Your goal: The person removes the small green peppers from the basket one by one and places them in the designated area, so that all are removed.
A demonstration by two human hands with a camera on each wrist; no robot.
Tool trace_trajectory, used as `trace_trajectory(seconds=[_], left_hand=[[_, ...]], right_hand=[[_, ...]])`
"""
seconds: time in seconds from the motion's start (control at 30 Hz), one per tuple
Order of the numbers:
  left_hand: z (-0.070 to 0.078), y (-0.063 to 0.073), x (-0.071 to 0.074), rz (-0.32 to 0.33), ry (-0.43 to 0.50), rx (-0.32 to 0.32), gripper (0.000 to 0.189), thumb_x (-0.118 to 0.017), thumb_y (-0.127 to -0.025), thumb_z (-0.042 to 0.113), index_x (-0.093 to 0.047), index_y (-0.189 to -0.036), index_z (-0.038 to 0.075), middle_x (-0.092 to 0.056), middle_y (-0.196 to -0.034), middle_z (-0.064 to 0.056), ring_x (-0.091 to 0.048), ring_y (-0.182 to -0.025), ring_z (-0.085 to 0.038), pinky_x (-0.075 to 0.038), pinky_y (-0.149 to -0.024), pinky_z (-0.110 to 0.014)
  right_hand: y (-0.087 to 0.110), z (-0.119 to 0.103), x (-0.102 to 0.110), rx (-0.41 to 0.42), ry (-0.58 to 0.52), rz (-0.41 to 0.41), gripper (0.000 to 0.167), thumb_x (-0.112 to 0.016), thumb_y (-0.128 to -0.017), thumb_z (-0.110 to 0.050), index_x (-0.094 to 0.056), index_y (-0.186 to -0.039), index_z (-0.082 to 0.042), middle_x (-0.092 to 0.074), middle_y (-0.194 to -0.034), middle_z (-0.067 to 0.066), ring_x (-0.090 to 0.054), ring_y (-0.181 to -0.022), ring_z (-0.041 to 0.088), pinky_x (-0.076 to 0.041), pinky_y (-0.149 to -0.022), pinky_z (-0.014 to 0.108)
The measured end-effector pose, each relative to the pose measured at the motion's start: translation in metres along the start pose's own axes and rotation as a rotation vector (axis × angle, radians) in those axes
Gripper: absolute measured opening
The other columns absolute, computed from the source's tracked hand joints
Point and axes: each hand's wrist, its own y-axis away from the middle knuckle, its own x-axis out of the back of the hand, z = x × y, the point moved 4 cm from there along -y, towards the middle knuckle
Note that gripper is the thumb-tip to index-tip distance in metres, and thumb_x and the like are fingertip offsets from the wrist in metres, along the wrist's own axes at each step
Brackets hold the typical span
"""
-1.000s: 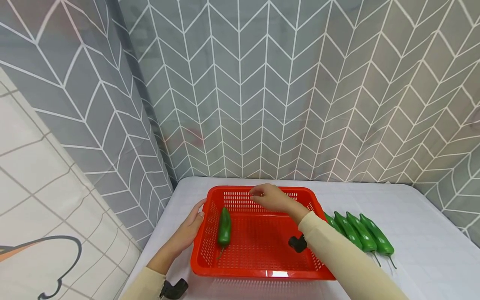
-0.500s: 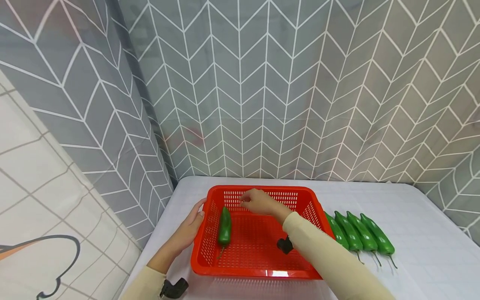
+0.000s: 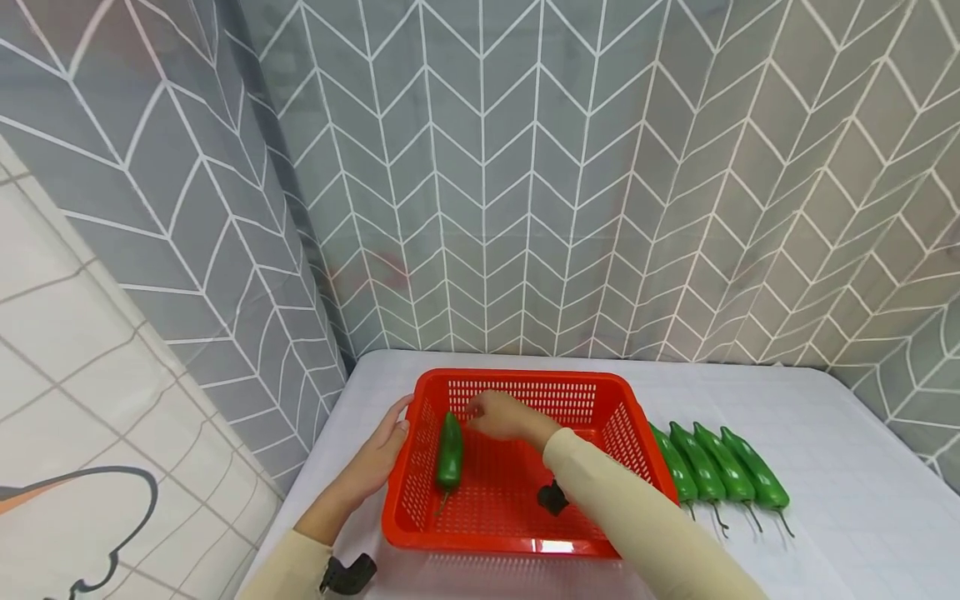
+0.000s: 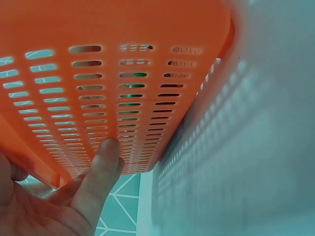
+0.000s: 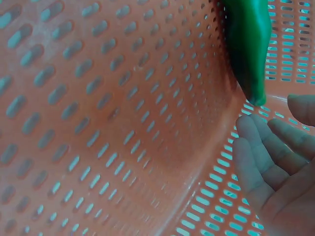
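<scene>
A green chili pepper [image 3: 449,454] lies along the left side inside the red plastic basket [image 3: 517,547], its stem toward the near edge. My right hand [image 3: 504,415] is inside the basket, just right of the pepper's far end. In the right wrist view, the loosely bent fingers and thumb of this right hand [image 5: 280,162] hold nothing, apart from the pepper's narrow tip [image 5: 255,91]. At the basket's left rim, my left hand [image 3: 378,457] holds the edge. The left wrist view has one finger [image 4: 98,172] of it against the slotted outer wall [image 4: 110,108].
Several green chili peppers [image 3: 738,479] lie side by side on the white table [image 3: 847,467], right of the basket. A grey patterned curtain [image 3: 525,208] hangs behind the table, and a white tiled surface [image 3: 112,375] is at the left.
My right hand has moved left and a little nearer across the basket, toward the pepper's far end. The left hand, basket and pepper have stayed in place.
</scene>
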Motion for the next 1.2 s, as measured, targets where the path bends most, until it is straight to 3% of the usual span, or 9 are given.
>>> trace_trajectory(seconds=[0.2,0.37,0.7,0.83,1.07,1.2], left_hand=[[0.001,-0.001,0.0,0.0,0.01,0.004,0.051,-0.039,-0.111,0.026,-0.026,-0.16,0.017,-0.052,-0.144,-0.019,-0.057,-0.123,-0.033,-0.049,-0.101,-0.053],[0.001,-0.001,0.001,0.004,0.021,0.002,0.052,-0.04,-0.111,0.026,-0.026,-0.16,0.017,-0.052,-0.144,-0.019,-0.06,-0.12,-0.032,-0.052,-0.097,-0.051],[0.001,0.0,0.001,-0.006,0.029,-0.005,0.052,-0.039,-0.111,0.026,-0.025,-0.16,0.016,-0.05,-0.145,-0.021,-0.06,-0.12,-0.032,-0.053,-0.097,-0.049],[0.0,0.0,0.0,-0.007,0.024,-0.007,0.051,-0.038,-0.112,0.026,-0.025,-0.16,0.016,-0.051,-0.145,-0.021,-0.06,-0.119,-0.032,-0.052,-0.099,-0.05],[-0.001,0.0,0.001,-0.002,-0.01,-0.004,0.052,-0.038,-0.112,0.025,-0.024,-0.161,0.014,-0.047,-0.148,-0.021,-0.05,-0.132,-0.037,-0.041,-0.107,-0.058],[0.0,0.0,0.001,0.0,-0.023,-0.007,0.052,-0.037,-0.112,0.025,-0.024,-0.161,0.014,-0.044,-0.151,-0.021,-0.046,-0.136,-0.04,-0.039,-0.108,-0.059]], right_hand=[[-0.004,0.002,-0.006,-0.006,-0.002,-0.014,0.029,-0.067,-0.095,-0.007,-0.069,-0.121,0.003,-0.069,-0.116,0.016,-0.065,-0.106,0.03,-0.053,-0.095,0.046],[-0.009,0.001,-0.012,-0.01,0.015,-0.023,0.025,-0.068,-0.094,-0.008,-0.071,-0.116,0.003,-0.07,-0.109,0.013,-0.065,-0.098,0.027,-0.054,-0.093,0.044],[-0.015,-0.001,-0.025,-0.105,-0.047,-0.041,0.032,-0.07,-0.095,-0.01,-0.065,-0.124,0.003,-0.069,-0.095,0.006,-0.065,-0.08,0.016,-0.058,-0.083,0.036],[-0.016,-0.004,-0.029,-0.111,-0.056,-0.035,0.03,-0.069,-0.095,-0.009,-0.065,-0.122,0.003,-0.067,-0.091,0.005,-0.063,-0.077,0.016,-0.058,-0.079,0.033],[-0.014,-0.013,-0.031,-0.126,-0.081,-0.016,0.01,-0.07,-0.094,-0.006,-0.065,-0.101,-0.001,-0.06,-0.079,0.004,-0.058,-0.068,0.016,-0.055,-0.065,0.029],[-0.014,-0.014,-0.032,-0.15,-0.115,-0.009,0.01,-0.07,-0.094,-0.004,-0.064,-0.101,0.0,-0.061,-0.078,0.006,-0.061,-0.066,0.017,-0.057,-0.063,0.03]])
